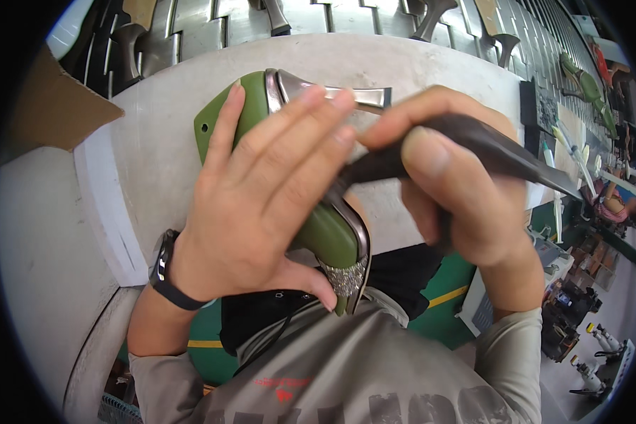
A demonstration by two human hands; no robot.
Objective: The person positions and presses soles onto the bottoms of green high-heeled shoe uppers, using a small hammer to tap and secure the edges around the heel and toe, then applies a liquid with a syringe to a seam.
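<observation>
A high-heeled shoe on a green last [328,237] lies at the table's near edge, its toe end pointing toward me. A glittering band [344,278] wraps the toe end, and a bronze-coloured heel [371,97] sticks out to the right at the far end. My left hand [251,191] is laid across the shoe, fingers extended over it and thumb down beside the band, holding it. In my right hand [456,187] is a dark, smooth tool [484,141] with a tapered flat end; its other end is at the sole, close to my left fingertips. Motion blur hides whether it touches.
The pale worktable [431,78] curves around me. Beyond it a slatted metal conveyor [240,25] carries several dark heels [505,46]. Cardboard [78,99] stands at the left, pens [569,145] at the right. Further right are another green last [590,95] and a person [615,205].
</observation>
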